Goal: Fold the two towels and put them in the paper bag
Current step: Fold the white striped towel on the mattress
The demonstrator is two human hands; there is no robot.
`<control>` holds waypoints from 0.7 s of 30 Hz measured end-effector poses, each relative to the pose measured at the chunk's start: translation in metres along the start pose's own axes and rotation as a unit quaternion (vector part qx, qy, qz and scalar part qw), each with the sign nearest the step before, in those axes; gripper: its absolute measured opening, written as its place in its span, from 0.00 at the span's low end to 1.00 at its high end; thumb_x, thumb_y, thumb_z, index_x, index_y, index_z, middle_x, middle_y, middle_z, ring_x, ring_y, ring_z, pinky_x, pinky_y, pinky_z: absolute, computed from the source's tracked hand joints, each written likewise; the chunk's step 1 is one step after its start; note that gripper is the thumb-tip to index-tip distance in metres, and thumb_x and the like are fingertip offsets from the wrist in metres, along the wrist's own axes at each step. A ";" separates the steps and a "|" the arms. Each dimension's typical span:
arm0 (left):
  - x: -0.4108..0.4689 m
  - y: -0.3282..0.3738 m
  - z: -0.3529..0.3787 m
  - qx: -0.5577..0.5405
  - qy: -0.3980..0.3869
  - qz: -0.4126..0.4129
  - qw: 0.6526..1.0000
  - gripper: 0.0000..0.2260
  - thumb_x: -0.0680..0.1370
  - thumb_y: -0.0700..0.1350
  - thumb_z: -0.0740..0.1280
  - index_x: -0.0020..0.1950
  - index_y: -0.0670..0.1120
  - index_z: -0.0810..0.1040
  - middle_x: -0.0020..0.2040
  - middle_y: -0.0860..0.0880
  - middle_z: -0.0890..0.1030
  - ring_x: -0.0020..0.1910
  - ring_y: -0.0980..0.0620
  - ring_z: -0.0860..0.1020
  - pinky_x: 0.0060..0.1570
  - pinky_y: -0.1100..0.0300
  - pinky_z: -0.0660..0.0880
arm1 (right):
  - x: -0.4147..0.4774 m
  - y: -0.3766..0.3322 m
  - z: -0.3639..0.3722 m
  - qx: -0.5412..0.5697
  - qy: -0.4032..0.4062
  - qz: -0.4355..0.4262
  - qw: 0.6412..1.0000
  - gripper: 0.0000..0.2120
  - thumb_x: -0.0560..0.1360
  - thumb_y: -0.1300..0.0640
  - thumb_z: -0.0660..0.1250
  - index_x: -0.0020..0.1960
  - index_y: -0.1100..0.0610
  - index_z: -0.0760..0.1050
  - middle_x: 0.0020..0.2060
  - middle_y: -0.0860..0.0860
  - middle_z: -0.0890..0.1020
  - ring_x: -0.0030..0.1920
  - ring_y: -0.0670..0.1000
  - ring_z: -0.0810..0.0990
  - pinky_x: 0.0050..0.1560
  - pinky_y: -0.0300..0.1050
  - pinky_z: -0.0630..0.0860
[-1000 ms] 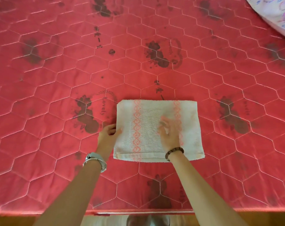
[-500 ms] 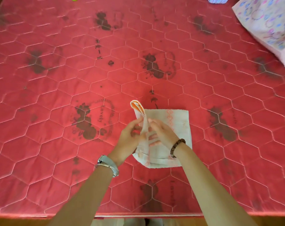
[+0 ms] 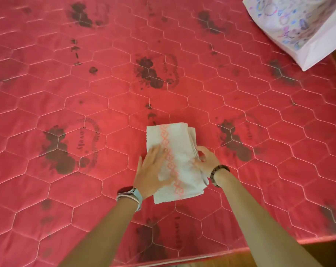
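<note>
Head camera, one entry, seen from beside the bed.

Item: white towel with a pink woven band, lying on the red quilted mattress near its front edge. A second ago it lay as a wide rectangle. Its left half has since been lifted and laid over, so it is now a narrow, thicker block with stacked layers showing along the right side.

Left hand, wristwatch on the wrist: fingers straight, pressing flat on the top layer.

Right hand, bead bracelet on the wrist: fingers curled round the layered right edge, pinching it.

Paper bag: patterned, at the far right corner of the mattress, well apart from the towel.

Assessment: this towel looks close to bag-sized, perhaps one fold short. No second towel is visible.
</note>
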State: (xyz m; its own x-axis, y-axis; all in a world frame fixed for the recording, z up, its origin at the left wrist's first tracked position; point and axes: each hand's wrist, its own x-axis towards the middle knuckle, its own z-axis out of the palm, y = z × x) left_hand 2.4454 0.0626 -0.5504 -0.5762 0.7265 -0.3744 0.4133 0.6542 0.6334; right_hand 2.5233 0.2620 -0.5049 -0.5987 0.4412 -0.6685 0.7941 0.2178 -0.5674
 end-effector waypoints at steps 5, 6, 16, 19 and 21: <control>-0.005 -0.012 0.009 0.077 -0.006 0.042 0.996 0.56 0.63 0.76 0.62 0.81 0.56 0.37 0.79 0.55 0.29 0.76 0.56 0.27 0.77 0.41 0.33 | -0.003 0.018 0.008 -0.013 -0.006 0.011 1.000 0.23 0.80 0.61 0.62 0.73 0.52 0.62 0.53 0.55 0.80 0.34 0.43 0.74 0.37 0.39 0.72; -0.007 -0.012 0.009 0.066 0.004 0.047 0.997 0.56 0.63 0.76 0.62 0.80 0.57 0.38 0.79 0.55 0.29 0.77 0.57 0.28 0.77 0.42 0.33 | -0.006 0.021 0.008 -0.015 -0.008 0.011 1.000 0.22 0.81 0.61 0.61 0.73 0.52 0.62 0.50 0.54 0.80 0.33 0.43 0.74 0.36 0.38 0.72; 0.019 -0.019 -0.011 -0.299 0.125 -0.076 0.943 0.36 0.77 0.44 0.73 0.80 0.50 0.57 0.75 0.53 0.65 0.75 0.50 0.65 0.74 0.53 0.64 | -0.007 0.023 0.008 0.055 0.015 0.035 0.998 0.16 0.75 0.59 0.70 0.61 0.54 0.72 0.50 0.47 0.79 0.50 0.49 0.80 0.46 0.40 0.77; 0.043 -0.015 -0.025 -0.376 0.136 -0.102 0.911 0.28 0.80 0.42 0.68 0.78 0.48 0.61 0.67 0.49 0.73 0.65 0.49 0.74 0.58 0.65 0.73 | 0.012 0.001 0.010 0.075 0.069 0.018 0.995 0.22 0.75 0.50 0.70 0.65 0.60 0.72 0.58 0.53 0.79 0.63 0.58 0.76 0.59 0.51 0.75; 0.059 -0.012 -0.032 -0.369 0.142 -0.089 0.914 0.23 0.82 0.44 0.65 0.77 0.49 0.64 0.66 0.49 0.73 0.63 0.51 0.74 0.58 0.65 0.72 | 0.023 -0.013 0.012 0.074 0.092 0.010 0.993 0.25 0.76 0.47 0.68 0.65 0.64 0.72 0.62 0.59 0.77 0.63 0.61 0.75 0.62 0.55 0.73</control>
State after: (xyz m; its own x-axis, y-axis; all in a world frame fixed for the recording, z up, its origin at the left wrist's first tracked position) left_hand 2.3837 0.0906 -0.5581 -0.7913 0.4702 -0.3909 -0.2324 0.3600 0.9035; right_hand 2.4983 0.2585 -0.5187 -0.5426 0.5983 -0.5896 0.7740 0.0832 -0.6278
